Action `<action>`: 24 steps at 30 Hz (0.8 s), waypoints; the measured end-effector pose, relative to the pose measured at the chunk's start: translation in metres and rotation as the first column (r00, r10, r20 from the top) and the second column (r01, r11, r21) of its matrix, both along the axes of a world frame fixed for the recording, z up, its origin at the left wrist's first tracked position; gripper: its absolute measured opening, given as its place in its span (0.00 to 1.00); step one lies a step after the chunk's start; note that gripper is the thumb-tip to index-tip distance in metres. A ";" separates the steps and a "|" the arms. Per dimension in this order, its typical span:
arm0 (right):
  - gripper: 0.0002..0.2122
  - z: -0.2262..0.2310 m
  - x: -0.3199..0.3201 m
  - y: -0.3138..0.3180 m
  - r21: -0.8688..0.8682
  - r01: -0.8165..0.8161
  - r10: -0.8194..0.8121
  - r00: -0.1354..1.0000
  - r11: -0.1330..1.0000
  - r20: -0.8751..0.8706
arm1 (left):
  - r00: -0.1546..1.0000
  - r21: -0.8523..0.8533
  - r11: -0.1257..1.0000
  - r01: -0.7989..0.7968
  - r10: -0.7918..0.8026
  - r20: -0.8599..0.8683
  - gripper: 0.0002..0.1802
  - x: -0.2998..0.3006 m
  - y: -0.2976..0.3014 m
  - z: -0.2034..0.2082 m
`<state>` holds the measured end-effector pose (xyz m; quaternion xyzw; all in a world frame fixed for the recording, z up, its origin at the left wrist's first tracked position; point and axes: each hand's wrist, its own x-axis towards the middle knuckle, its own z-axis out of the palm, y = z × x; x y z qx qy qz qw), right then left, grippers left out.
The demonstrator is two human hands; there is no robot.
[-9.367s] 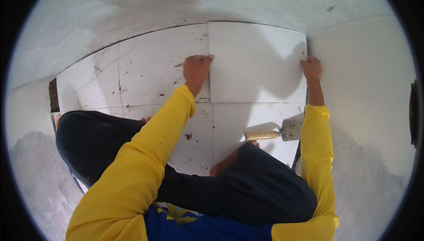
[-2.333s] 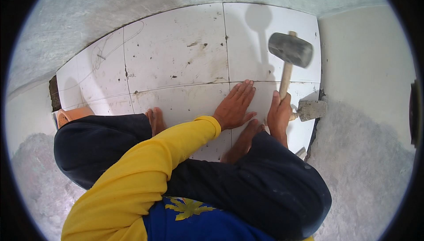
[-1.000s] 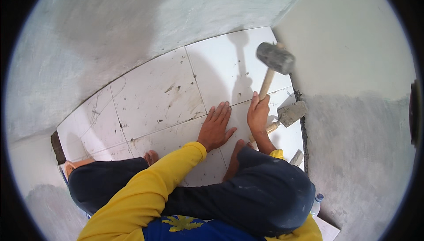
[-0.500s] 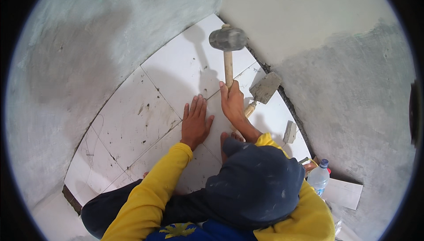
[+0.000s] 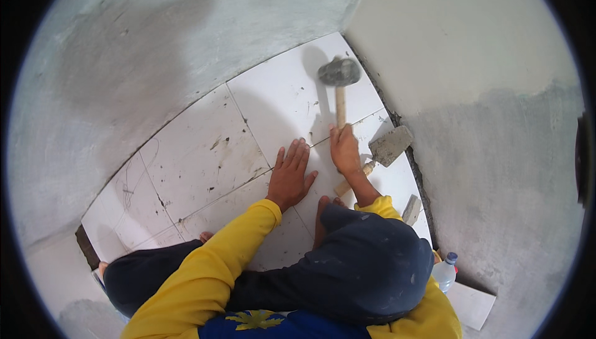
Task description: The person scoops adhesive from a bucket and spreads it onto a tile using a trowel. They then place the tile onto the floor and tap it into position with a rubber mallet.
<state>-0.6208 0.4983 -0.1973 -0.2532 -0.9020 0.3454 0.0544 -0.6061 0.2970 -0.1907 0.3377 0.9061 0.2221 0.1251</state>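
Observation:
My right hand (image 5: 344, 151) grips the wooden handle of a rubber mallet (image 5: 339, 73), whose dark head hangs over the far white floor tile (image 5: 282, 100). My left hand (image 5: 290, 174) lies flat, fingers spread, on the near tile (image 5: 205, 153), just left of the right hand. A trowel (image 5: 388, 148) with mortar on its blade rests on the tiles right beside my right wrist. My bare foot (image 5: 321, 215) and dark trouser legs are below the hands.
Grey cement wall (image 5: 124, 59) rises behind the tiles; bare mortar floor (image 5: 496, 153) lies to the right. A small block (image 5: 411, 208), a plastic water bottle (image 5: 444, 272) and a loose white tile (image 5: 472, 305) sit at the lower right.
The mallet head has swung from the left to above my right hand. My left hand has stayed flat on the tile and the view has tilted slightly.

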 end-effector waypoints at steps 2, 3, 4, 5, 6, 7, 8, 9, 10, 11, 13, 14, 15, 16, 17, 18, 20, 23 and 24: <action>0.19 0.027 -0.010 -0.024 -0.111 0.023 -0.025 0.999 0.994 -0.023 | 0.999 -0.041 0.999 -0.023 0.024 0.027 0.41 -0.003 -0.021 -0.002; 0.20 0.042 -0.014 -0.033 -0.154 0.031 -0.037 0.999 0.988 -0.034 | 0.999 -0.029 0.999 -0.024 0.024 0.023 0.41 -0.008 -0.024 0.001; 0.20 0.040 -0.008 -0.033 -0.126 0.040 -0.040 0.999 0.991 -0.004 | 0.999 -0.014 1.000 -0.026 0.027 0.036 0.41 -0.005 -0.020 0.003; 0.20 0.034 -0.001 -0.032 -0.097 0.045 -0.043 0.999 0.994 0.025 | 0.998 0.002 1.000 -0.031 0.031 0.048 0.41 -0.002 -0.015 0.005; 0.20 0.029 -0.004 -0.028 -0.074 0.046 -0.044 0.999 0.996 0.033 | 0.999 0.021 0.999 -0.025 0.024 0.023 0.41 -0.004 -0.011 0.006; 0.20 0.016 -0.006 -0.019 -0.009 0.014 -0.013 0.998 1.000 0.059 | 1.000 0.033 0.999 -0.019 0.019 0.001 0.41 -0.005 -0.009 0.004; 0.20 0.006 -0.003 -0.010 0.062 -0.017 0.011 0.995 0.998 0.096 | 1.000 0.048 0.999 -0.011 0.011 -0.012 0.41 0.000 -0.008 0.000; 0.20 0.018 0.000 -0.020 -0.062 0.013 -0.008 0.997 0.998 0.074 | 1.000 0.025 0.999 -0.022 0.022 -0.022 0.42 0.003 -0.017 -0.007; 0.20 0.042 -0.006 -0.032 -0.190 0.043 -0.035 0.999 0.981 0.041 | 0.999 0.004 0.999 -0.038 0.038 -0.037 0.42 0.000 -0.029 -0.008; 0.19 0.056 -0.005 -0.037 -0.133 0.046 -0.055 0.997 0.990 -0.061 | 0.998 0.008 0.999 -0.042 0.043 -0.040 0.42 0.002 -0.030 -0.008; 0.18 0.049 -0.007 -0.035 -0.189 0.083 -0.119 0.975 0.978 -0.185 | 0.998 0.035 0.998 -0.047 0.048 -0.034 0.42 0.004 -0.021 -0.008; 0.18 0.046 -0.004 -0.038 -0.156 0.096 -0.133 0.958 0.983 -0.253 | 0.999 0.050 0.998 -0.042 0.043 -0.027 0.43 0.005 -0.020 -0.007; 0.18 0.037 -0.001 -0.035 -0.087 0.062 -0.079 0.976 0.994 -0.205 | 0.999 0.067 0.997 -0.032 0.034 -0.027 0.43 0.005 -0.018 -0.007; 0.18 0.023 0.000 -0.032 -0.023 0.024 -0.027 0.988 0.999 -0.154 | 0.999 0.080 0.997 -0.023 0.025 -0.028 0.44 0.003 -0.016 -0.007; 0.18 0.010 -0.001 -0.025 0.041 -0.016 0.020 0.995 0.999 -0.100 | 0.999 0.074 0.997 -0.027 0.030 -0.043 0.44 0.000 -0.015 -0.006; 0.18 0.009 -0.001 -0.029 0.013 -0.055 0.056 0.996 0.998 -0.073 | 0.998 0.054 0.998 -0.038 0.040 -0.047 0.44 0.004 -0.020 -0.007; 0.18 0.031 -0.008 -0.034 -0.032 -0.125 0.124 0.992 0.992 -0.031 | 0.997 0.036 0.998 -0.051 0.053 -0.062 0.44 0.003 -0.023 -0.006; 0.18 0.036 -0.002 -0.040 -0.068 -0.100 0.088 0.984 0.993 -0.155 | 0.998 0.034 0.998 -0.050 0.052 -0.042 0.45 0.011 -0.020 -0.005; 0.18 0.032 -0.005 -0.041 -0.060 -0.100 0.085 0.972 0.993 -0.220 | 0.998 0.035 0.998 -0.051 0.052 -0.043 0.45 0.008 -0.018 -0.005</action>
